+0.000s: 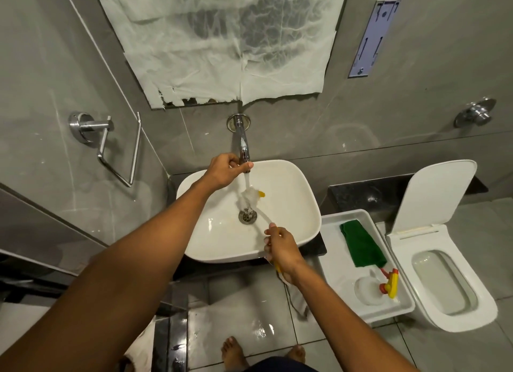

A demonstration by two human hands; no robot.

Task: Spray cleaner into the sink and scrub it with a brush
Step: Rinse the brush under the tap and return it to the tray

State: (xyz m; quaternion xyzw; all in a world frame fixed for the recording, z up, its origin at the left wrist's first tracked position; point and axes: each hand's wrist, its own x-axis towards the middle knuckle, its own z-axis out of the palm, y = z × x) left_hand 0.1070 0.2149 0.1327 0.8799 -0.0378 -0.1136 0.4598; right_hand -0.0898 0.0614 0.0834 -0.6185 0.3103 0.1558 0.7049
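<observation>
While water runs from the tap [243,147] into the sink [294,205], the left hand [226,170] is wrapped around the spout end, fingers and thumb closed on the metal, apparently working the flow. The right hand [280,249] holds the brush [251,201] in a closed fist by its slim handle, whose yellow tip shows below the palm. The white bristle head, with a yellow tip, lies directly under the stream, just above the drain [248,215].

Step in hand, as judged: rinsing, either of the brush or of the basin, so the work looks late in the task; whether cleaner has been sprayed cannot be told from the bowl, which appears white and wet.

The spray bottle [390,284], with yellow and red trigger, lies on its side in the white tray [333,288] to the right of the sink, beside a green cloth [362,246] and well apart from both hands.

Next move, as judged: shutting the tap with the left hand, then lifting the brush clear without flicking water onto the wet floor [244,316].
</observation>
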